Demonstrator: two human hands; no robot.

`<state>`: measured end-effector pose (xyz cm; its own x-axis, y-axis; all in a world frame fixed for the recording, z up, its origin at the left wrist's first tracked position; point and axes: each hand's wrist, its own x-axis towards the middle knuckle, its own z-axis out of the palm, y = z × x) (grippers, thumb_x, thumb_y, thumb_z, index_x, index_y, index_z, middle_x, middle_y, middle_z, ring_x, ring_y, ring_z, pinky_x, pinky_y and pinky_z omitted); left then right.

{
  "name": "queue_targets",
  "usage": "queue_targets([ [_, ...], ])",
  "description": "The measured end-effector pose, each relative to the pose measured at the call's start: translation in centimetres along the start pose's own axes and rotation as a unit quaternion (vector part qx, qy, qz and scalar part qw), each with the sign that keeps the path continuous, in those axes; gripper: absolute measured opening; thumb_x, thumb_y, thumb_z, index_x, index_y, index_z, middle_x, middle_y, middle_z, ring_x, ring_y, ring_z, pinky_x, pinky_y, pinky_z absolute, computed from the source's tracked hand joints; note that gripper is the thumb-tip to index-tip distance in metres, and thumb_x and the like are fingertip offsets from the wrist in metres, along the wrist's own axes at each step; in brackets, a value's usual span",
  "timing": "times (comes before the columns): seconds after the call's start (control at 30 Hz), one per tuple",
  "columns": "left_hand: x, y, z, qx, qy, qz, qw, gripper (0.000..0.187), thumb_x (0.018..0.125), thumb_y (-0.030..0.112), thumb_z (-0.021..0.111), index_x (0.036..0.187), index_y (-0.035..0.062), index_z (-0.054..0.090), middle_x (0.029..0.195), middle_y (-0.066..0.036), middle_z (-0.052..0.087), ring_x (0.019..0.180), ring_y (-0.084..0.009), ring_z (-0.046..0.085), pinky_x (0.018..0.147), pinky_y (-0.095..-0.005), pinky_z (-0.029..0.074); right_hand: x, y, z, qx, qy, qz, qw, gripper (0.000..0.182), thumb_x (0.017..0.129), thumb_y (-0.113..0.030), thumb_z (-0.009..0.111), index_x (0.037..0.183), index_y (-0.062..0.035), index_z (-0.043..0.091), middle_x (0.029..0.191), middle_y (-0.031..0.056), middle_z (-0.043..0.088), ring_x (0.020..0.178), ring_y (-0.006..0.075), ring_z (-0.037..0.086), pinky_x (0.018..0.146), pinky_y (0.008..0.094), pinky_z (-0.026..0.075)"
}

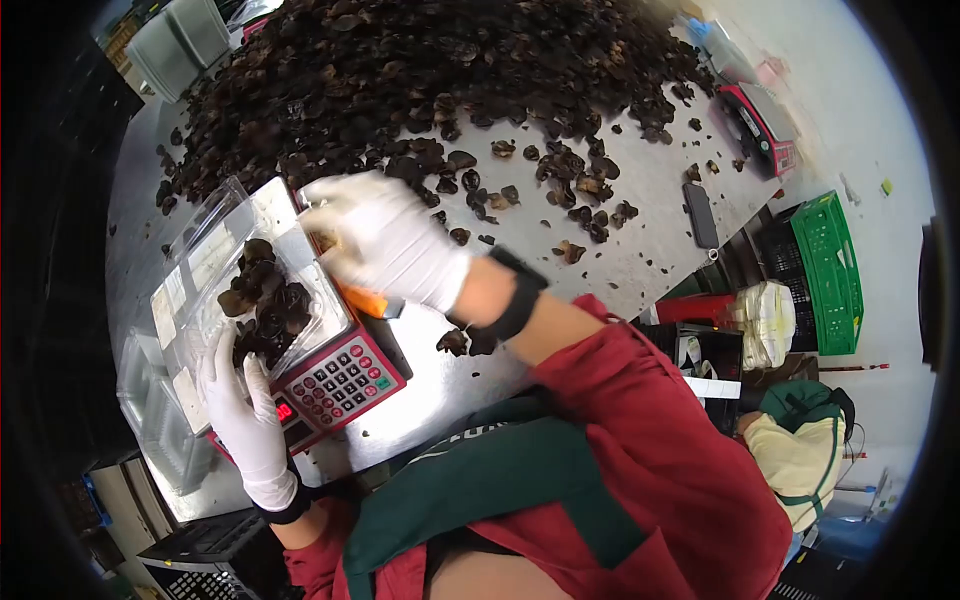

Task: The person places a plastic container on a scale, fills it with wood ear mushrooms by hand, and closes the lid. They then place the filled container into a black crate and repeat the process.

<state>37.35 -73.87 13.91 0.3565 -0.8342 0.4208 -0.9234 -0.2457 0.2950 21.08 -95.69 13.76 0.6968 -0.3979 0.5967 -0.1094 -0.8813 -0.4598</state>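
A red scale (345,385) with a keypad and a lit red display stands on the metal table. On its plate lies a clear plastic tray (322,300) holding dark, curled mushroom-like pieces (265,305). My left hand (238,400), in a white glove, rests at the tray's near edge with its fingers apart, touching the pieces. My right hand (385,235), also gloved, is blurred by motion at the scale's far right edge; its fingers are too smeared to read. Just below it is an orange-handled object (368,300), partly hidden.
A large heap of dark pieces (430,70) covers the table's back. Empty clear trays (160,420) stand at left. A phone (700,215) and another red scale (762,130) lie right. Beyond are a green crate (828,275) and a person (800,450).
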Motion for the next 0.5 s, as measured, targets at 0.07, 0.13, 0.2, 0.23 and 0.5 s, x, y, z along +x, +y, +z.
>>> queue_targets([
  [0.07,-0.2,0.2,-0.2,-0.039,-0.003,-0.038,0.998,0.040,0.098,0.012,0.055,0.136,0.0017,0.052,0.127,-0.019,0.058,0.120,-0.0362,0.053,0.105,-0.0426,0.038,-3.9,7.0,-1.5,-0.101,-0.005,0.100,0.990,0.042,0.074,-0.014,0.065,0.115,-0.0135,0.068,0.121,0.0119,0.063,0.109,0.0337,0.060,0.094,0.0438,0.049],
  [0.13,0.0,1.0,-0.1,-0.063,0.000,-0.080,0.995,0.041,0.096,0.009,0.056,0.136,0.0012,0.052,0.130,-0.019,0.056,0.122,-0.0346,0.052,0.106,-0.0420,0.037,-8.3,10.1,-3.4,-0.245,-0.102,0.207,0.942,0.039,0.078,-0.019,0.068,0.116,-0.0148,0.068,0.114,0.0092,0.064,0.111,0.0293,0.058,0.095,0.0418,0.047],
  [0.2,0.3,1.5,0.0,0.007,0.035,-0.059,0.998,0.042,0.094,0.005,0.057,0.136,0.0003,0.051,0.135,-0.019,0.052,0.126,-0.0342,0.050,0.107,-0.0419,0.037,-11.7,12.9,-4.2,-0.268,-0.154,0.169,0.936,0.028,0.082,-0.020,0.068,0.109,-0.0180,0.070,0.104,0.0053,0.063,0.106,0.0228,0.059,0.095,0.0385,0.043],
  [0.23,0.5,1.8,0.0,0.011,0.034,-0.062,0.997,0.042,0.094,0.005,0.057,0.136,0.0003,0.051,0.135,-0.019,0.052,0.126,-0.0342,0.050,0.107,-0.0419,0.037,-12.6,13.7,-4.7,-0.254,-0.149,0.164,0.941,0.026,0.082,-0.019,0.068,0.108,-0.0177,0.070,0.103,0.0048,0.063,0.106,0.0228,0.059,0.093,0.0377,0.043],
  [0.5,0.8,3.7,0.1,0.033,0.109,-0.048,0.992,0.048,0.088,-0.002,0.057,0.136,0.0011,0.052,0.141,-0.019,0.048,0.132,-0.0363,0.045,0.112,-0.0453,0.033,-9.0,9.8,-1.2,-0.103,-0.127,0.121,0.979,0.028,0.078,-0.024,0.073,0.104,-0.0147,0.069,0.112,0.0068,0.061,0.107,0.0260,0.057,0.091,0.0407,0.049],
])
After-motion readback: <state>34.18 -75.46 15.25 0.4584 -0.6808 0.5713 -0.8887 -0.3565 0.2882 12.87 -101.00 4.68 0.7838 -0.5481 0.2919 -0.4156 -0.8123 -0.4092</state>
